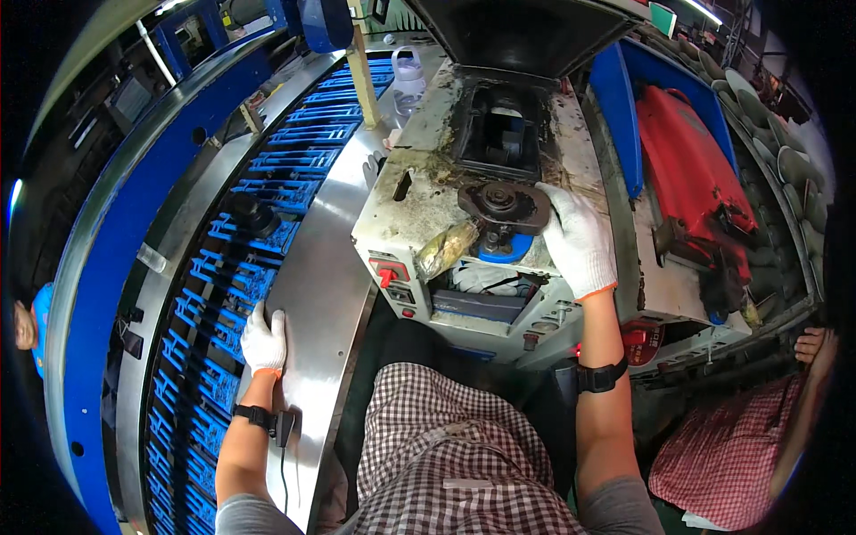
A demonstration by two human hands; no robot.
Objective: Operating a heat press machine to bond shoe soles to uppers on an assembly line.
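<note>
My left hand [264, 342], in a white knit glove, lies with its fingers stretched out on the steel ledge [308, 312] beside the blue slatted conveyor [227, 334]. Nothing shows in it. At the machine [415, 169] before me, my right hand [578, 239], gloved likewise, closes at the right end of a dark brown metal plate with a round hub [504, 205]. Some of its fingertips are hidden. Under the plate shows a blue piece [506, 250]. A crumpled yellowish wad [446, 250] sits against the plate's left side. A dark round part [253, 214] rests on the conveyor.
Behind the plate, a black-rimmed opening [501, 134] lies below a raised dark lid [526, 36]. A red switch [387, 275] is on the machine's front. A clear bottle [408, 80] stands beyond. Right are a red cover [687, 160] and another person's hand [813, 346].
</note>
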